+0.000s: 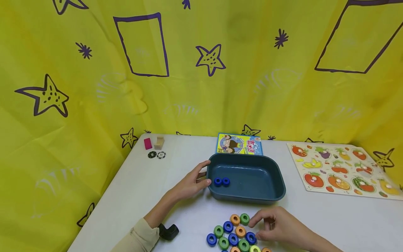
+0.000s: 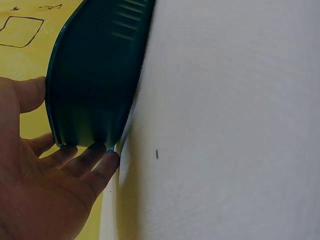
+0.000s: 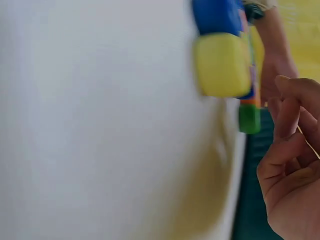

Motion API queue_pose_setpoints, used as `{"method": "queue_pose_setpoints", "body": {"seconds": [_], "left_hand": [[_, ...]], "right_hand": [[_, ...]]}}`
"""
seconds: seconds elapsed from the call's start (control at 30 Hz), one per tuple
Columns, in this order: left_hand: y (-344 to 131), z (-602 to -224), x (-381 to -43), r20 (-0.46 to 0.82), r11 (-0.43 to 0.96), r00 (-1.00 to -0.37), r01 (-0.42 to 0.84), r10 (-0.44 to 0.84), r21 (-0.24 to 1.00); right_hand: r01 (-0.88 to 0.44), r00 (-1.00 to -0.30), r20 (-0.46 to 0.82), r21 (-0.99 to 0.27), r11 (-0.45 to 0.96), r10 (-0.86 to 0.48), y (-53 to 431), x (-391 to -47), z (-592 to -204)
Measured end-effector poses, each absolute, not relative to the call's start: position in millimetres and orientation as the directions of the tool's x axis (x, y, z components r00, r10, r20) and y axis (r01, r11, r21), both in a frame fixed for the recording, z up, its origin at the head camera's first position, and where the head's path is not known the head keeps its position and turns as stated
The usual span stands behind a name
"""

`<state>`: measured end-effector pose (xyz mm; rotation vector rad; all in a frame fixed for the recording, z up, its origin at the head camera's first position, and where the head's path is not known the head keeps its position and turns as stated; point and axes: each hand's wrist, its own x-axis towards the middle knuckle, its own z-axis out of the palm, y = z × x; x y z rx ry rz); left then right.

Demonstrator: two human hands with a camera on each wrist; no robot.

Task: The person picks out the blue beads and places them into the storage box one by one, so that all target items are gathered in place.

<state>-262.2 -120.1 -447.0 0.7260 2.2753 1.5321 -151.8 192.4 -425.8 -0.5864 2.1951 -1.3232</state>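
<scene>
A dark teal plastic tub (image 1: 247, 200) stands mid-table with two blue rings (image 1: 218, 185) inside at its left end. My left hand (image 1: 190, 183) grips that end, the thumb at the near side and the fingers along the outer wall; the left wrist view shows the fingertips against the wall. Nearer me lies a cluster of thick rings in blue, green, orange and yellow. Beside its right edge, my right hand (image 1: 280, 225) holds nothing, its thumb and index finger apart near a green ring (image 1: 245, 223) and a blue ring (image 1: 251, 242). A yellow ring (image 3: 220, 65) looks blurred in the right wrist view.
A fruit puzzle board (image 1: 324, 164) lies at the right. Behind the tub is a colourful picture box (image 1: 240, 144). A pink block (image 1: 147, 144), a wooden piece (image 1: 158, 144) and two chips (image 1: 152, 154) sit far left. A yellow curtain (image 1: 189, 105) hangs behind the table.
</scene>
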Motion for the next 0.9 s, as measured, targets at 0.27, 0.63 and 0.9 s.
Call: {"method": "queue_pose_setpoints", "body": {"seconds": [0.27, 0.63, 0.9], "left_hand": [[-120.2, -444.5, -261.3, 0.008, 0.321, -0.841, 0.216, 0.541, 0.922], [-120.5, -447.2, -261.4, 0.024, 0.309, -0.835, 0.230, 0.549, 0.923], [-119.7, -448.5, -260.4, 0.030, 0.307, -0.835, 0.235, 0.549, 0.922]], "right_hand": [[0.041, -0.737, -0.278, -0.928, 0.370, -0.616, 193.8, -146.1, -445.8], [0.013, -0.746, -0.271, -0.919, 0.394, -0.608, 194.3, -145.0, -440.8], [-0.259, -0.801, -0.039, -0.877, 0.404, -0.597, 199.1, -165.9, -390.1]]}}
